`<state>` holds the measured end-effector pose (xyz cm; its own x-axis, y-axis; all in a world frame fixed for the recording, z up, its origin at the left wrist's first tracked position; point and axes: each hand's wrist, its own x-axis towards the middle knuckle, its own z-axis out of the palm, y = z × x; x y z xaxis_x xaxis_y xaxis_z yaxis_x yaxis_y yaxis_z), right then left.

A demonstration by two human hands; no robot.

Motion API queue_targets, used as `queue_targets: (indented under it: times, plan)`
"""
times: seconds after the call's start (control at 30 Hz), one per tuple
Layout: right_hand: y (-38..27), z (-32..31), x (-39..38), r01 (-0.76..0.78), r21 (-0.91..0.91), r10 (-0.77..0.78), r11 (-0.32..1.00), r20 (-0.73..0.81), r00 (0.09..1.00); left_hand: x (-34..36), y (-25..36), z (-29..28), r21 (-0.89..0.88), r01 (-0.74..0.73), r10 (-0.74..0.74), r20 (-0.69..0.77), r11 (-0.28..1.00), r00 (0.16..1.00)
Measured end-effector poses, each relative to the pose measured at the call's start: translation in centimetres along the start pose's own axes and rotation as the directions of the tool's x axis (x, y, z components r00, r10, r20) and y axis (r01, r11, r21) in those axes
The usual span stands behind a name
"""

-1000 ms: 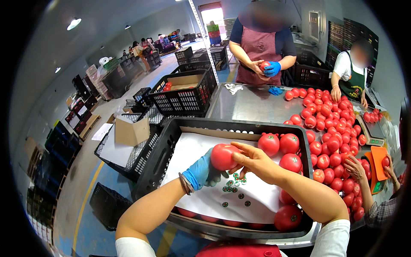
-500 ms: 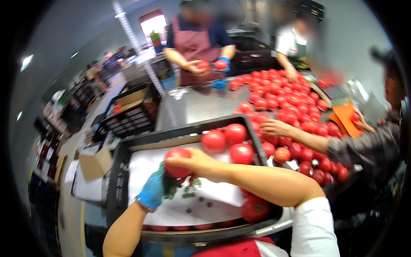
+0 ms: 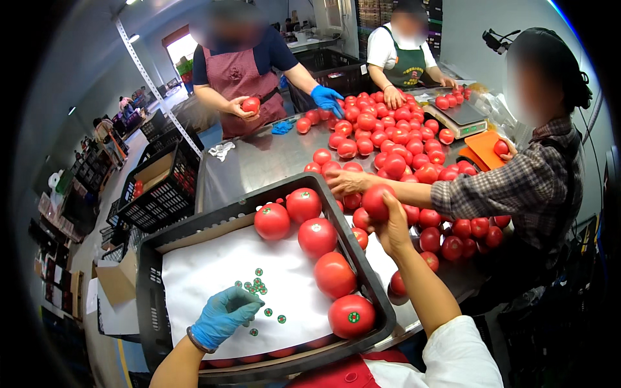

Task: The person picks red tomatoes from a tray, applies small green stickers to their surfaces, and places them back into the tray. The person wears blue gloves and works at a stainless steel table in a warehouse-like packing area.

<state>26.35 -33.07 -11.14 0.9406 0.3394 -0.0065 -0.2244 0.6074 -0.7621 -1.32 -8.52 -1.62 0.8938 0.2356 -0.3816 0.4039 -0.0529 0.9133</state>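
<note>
My right hand (image 3: 393, 226), bare, is wrapped round a red tomato (image 3: 377, 202) just beyond the right wall of a black crate (image 3: 152, 284). Low over the white liner (image 3: 200, 258) inside that crate, my left hand (image 3: 228, 315) wears a blue glove. Its thumb and finger are pinched together; I cannot make out what is between them. Several small round green-and-red stickers (image 3: 257, 284) lie on the liner beside its fingertips. Along the crate's right side sit several large tomatoes (image 3: 335, 275), and the nearest tomato (image 3: 351, 317) bears a sticker on top.
A heap of tomatoes (image 3: 401, 139) covers the right of the metal table (image 3: 249, 169). A co-worker's hand (image 3: 349, 183) reaches into it close to my right hand. Other people handle tomatoes across the table. A scale (image 3: 456, 116) stands at the far right, a second black crate (image 3: 158, 187) at left.
My hands were together at a tomato over the liner; they have parted. The right has swung rightward past the crate wall with a tomato, while the left has lowered beside the stickers.
</note>
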Motion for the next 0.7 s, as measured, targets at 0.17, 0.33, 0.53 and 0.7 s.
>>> queue_targets:
  times: [0.17, 0.33, 0.53, 0.7]
  plan:
    - [1.6, -9.5, -1.6, -0.103, 0.197, 0.171, 0.975, -0.368, 0.914, -0.1, 1.7, 2.9, 0.442, -0.211, 0.173, 0.125, 0.872, 0.977]
    - [0.9, -12.8, -1.9, -0.155, 0.218, 0.226, 0.963, -0.354, 0.907, 0.7, 2.9, 6.1, 0.582, -0.575, 0.375, 0.437, 0.576, 0.818]
    - [-2.5, -4.9, -3.2, -0.211, 0.057, 0.215, 0.976, -0.074, 0.974, 2.7, 3.9, 9.4, 0.579, -0.755, 0.334, 0.677, 0.308, 0.656]
    - [-4.3, 0.4, -3.7, -0.104, -0.031, 0.104, 0.994, 0.018, 0.994, 3.7, 3.6, 11.9, 0.644, -0.707, 0.236, 0.667, 0.293, 0.706]
